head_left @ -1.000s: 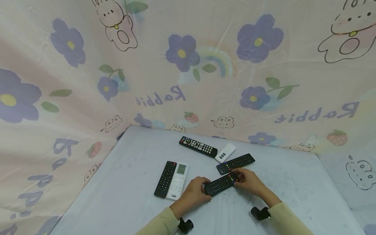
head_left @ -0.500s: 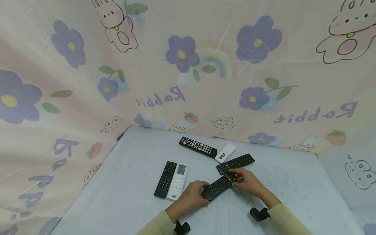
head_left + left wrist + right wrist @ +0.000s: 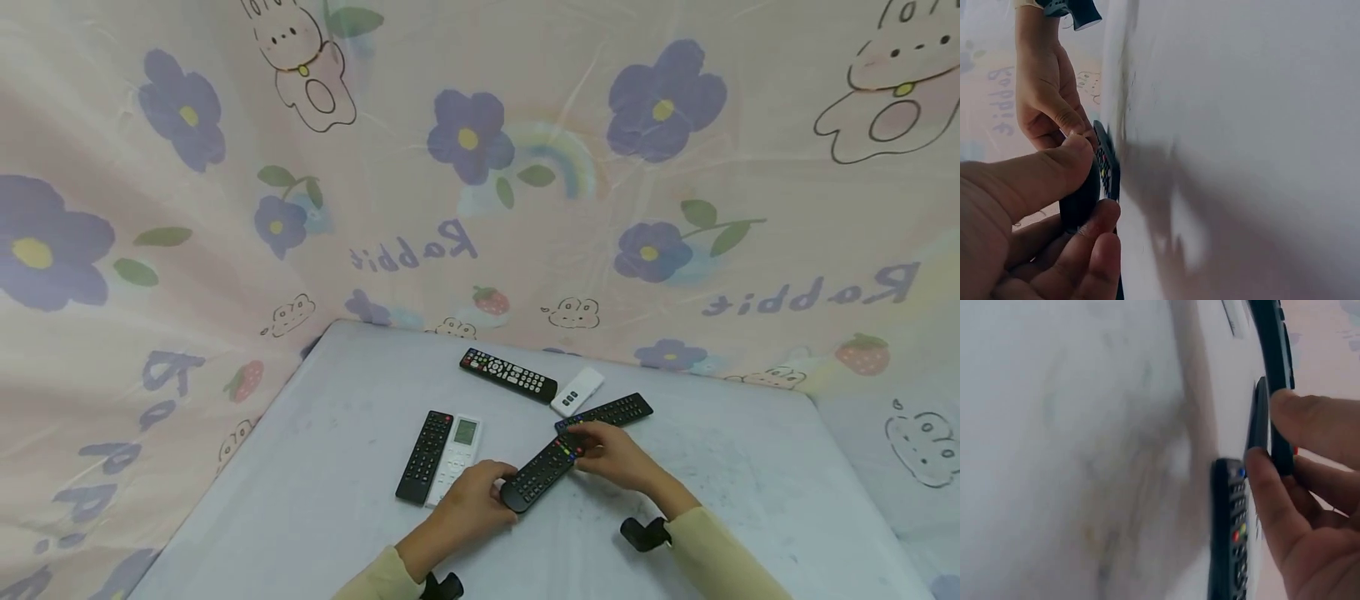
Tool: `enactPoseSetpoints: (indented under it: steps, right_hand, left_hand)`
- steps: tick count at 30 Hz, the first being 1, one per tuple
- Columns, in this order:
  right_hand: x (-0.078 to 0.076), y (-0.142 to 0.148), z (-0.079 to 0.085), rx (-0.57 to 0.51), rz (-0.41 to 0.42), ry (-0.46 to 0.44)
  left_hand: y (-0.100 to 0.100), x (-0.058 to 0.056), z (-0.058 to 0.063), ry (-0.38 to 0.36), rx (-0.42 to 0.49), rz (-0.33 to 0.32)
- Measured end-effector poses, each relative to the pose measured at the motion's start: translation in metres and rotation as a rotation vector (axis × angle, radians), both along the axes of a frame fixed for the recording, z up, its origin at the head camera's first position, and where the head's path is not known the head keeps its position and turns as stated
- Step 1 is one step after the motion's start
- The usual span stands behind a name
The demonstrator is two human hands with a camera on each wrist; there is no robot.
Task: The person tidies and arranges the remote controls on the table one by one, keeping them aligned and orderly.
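Note:
Both hands hold one black remote control (image 3: 537, 477) with rows of small buttons and a few coloured ones at its far end. My left hand (image 3: 471, 500) pinches its rounded near end between thumb and fingers. At the far end, my right hand (image 3: 611, 454) grips it by the edges. In the right wrist view that remote (image 3: 1275, 362) stands off the tabletop, between thumb and fingers. A second black remote (image 3: 618, 410) lies just behind the right hand, partly covered by it. Beside the left hand is a white remote with a small screen (image 3: 456, 450), its lower end partly hidden.
A slim black remote (image 3: 424, 458) lies along the white one's left side. Farther back are a black remote with pale buttons (image 3: 508, 375) and a small white remote (image 3: 577, 392), nearly end to end. The white table (image 3: 315, 467) meets a patterned cloth (image 3: 540, 250) behind.
Both hands have carried the held remote a little to the left, and it has turned to a steeper slant. The left hand now overlaps the white remote's lower end. The other remotes stay put.

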State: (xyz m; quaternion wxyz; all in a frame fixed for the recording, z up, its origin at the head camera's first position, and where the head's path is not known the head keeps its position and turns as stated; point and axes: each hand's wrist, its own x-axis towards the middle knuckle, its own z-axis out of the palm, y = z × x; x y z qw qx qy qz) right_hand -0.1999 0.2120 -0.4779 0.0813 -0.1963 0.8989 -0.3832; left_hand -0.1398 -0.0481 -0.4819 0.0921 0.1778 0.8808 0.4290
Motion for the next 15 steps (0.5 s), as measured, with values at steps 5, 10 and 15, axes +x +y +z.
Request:
enactPoseSetpoints:
  steps: [5, 10, 15]
  right_hand:
    - [-0.004, -0.012, 0.004, 0.008, 0.015, 0.016]
    - [-0.011, -0.026, 0.006, 0.034, 0.02, 0.026]
    - [-0.018, -0.041, 0.009, 0.013, 0.067, -0.014]
  left_hand:
    - [-0.009, 0.002, 0.002, 0.012, 0.025, 0.002]
    - [-0.018, 0.005, 0.0, 0.028, 0.04, 0.022]
    - [-0.027, 0.008, 0.0, 0.068, -0.012, 0.061]
